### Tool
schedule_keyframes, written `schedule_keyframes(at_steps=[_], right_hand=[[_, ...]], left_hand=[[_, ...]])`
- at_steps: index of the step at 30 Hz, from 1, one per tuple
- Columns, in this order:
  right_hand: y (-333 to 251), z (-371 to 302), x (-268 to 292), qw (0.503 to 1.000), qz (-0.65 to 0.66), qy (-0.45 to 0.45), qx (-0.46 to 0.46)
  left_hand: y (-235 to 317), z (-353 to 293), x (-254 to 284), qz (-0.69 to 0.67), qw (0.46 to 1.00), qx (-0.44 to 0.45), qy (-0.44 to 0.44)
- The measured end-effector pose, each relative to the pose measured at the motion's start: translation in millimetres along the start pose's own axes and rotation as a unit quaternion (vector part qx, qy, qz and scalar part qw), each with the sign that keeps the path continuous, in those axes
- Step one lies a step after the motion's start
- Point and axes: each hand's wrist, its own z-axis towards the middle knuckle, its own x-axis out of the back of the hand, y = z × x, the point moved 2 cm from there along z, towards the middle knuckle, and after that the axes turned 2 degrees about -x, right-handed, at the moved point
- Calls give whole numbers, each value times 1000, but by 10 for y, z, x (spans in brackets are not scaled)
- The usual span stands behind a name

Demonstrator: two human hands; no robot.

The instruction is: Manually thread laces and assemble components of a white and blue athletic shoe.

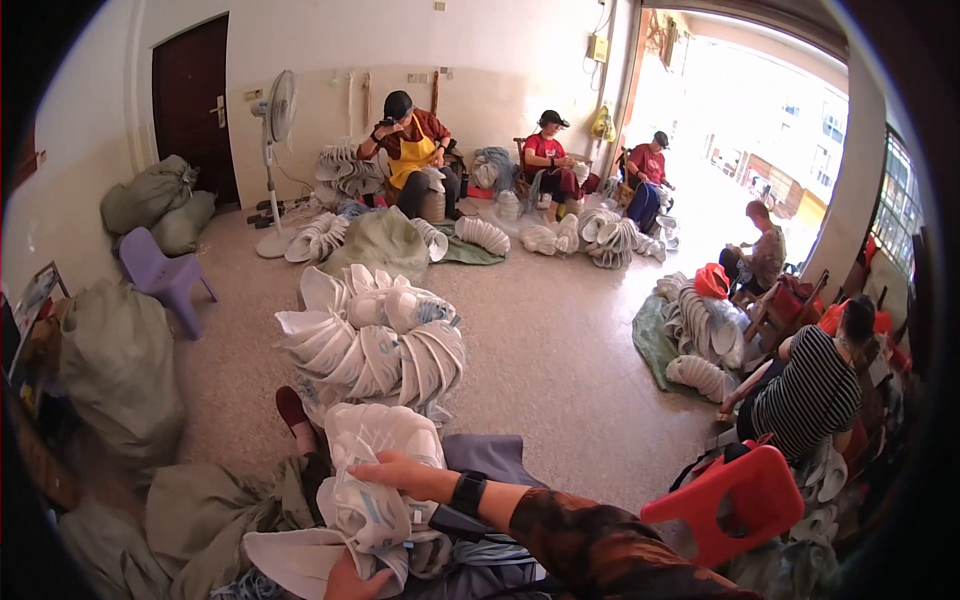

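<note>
In front of me, over my lap, lies a bundle of white shoe uppers (385, 425) with pale blue-grey markings. My right hand (400, 473) reaches in from the right and closes over one white shoe upper (362, 510); part of its grip is hidden behind the material. Lower down, my left hand (355, 578) pinches the edge of the same pile, beside a flat, flared white piece (290, 560). Light blue laces (490, 550) lie under and to the right of the uppers. Beyond them, a large curved stack of white uppers (375, 350) rests on the floor.
Grey-green sacks (120, 370) and a purple chair (165, 275) stand at left. A red plastic stool (735, 505) is close at right. Several people sit along the wall and doorway, among piles of uppers (700, 325). A standing fan (275, 150) is at the back.
</note>
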Motion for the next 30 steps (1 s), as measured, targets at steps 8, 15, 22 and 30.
schedule_keyframes(at_steps=[8, 15, 22, 30], right_hand=[[-949, -857, -69, 950, 110, -142, 254], [701, -707, 671, 954, 280, -90, 49], [871, -779, 836, 987, 158, -27, 22], [239, -480, 546, 777, -429, 215, 407]], left_hand=[[268, 163, 513, 123, 990, 48, 43], [-301, -103, 223, 85, 996, 27, 30], [965, 482, 1006, -14, 974, 162, -157], [613, 928, 683, 68, 997, -6, -29]])
